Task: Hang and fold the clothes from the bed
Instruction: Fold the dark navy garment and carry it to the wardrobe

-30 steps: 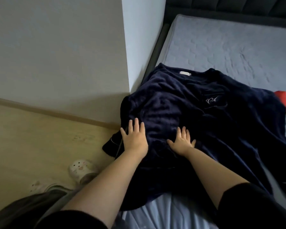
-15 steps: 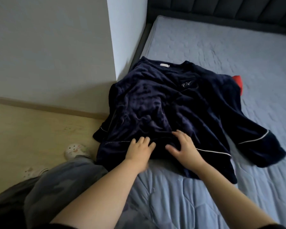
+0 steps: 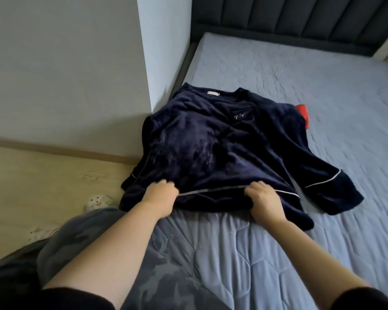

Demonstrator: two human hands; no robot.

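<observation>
- A second ago both palms lay flat, fingers spread, high on the body of the dark navy velvet pyjama top (image 3: 211, 148). Half a second ago they had slid down to its lower edge.
- Now the left hand (image 3: 160, 195) and the right hand (image 3: 263, 199) sit further apart, and each has its fingers curled round the bottom hem, bunching the fabric.
- The white piping of the hem (image 3: 211, 190) runs straight from one hand to the other.
- The top lies front up on the grey-blue quilted mattress cover (image 3: 311, 81), at the middle of the view. Its collar points to 12 o'clock and its hem to 6 o'clock.
- One white-piped sleeve (image 3: 336, 186) spreads over the cover toward 4 o'clock. The other sleeve (image 3: 130, 182) droops off the bed edge toward 8 o'clock.
- A small white neck tag (image 3: 213, 93) sits inside the collar; no writing on it can be read.
- A white embroidered cursive mark (image 3: 240, 115) is on the chest; the letter cannot be made out.
- A bright red thing (image 3: 302, 111) peeks from under the top's shoulder at 2 o'clock; what it is cannot be told.
- The dark padded headboard (image 3: 300, 16) stands at 12 o'clock.
- A white slipper with dots (image 3: 99, 200) rests on the pale wooden floor (image 3: 43, 175) at 8 o'clock.
</observation>
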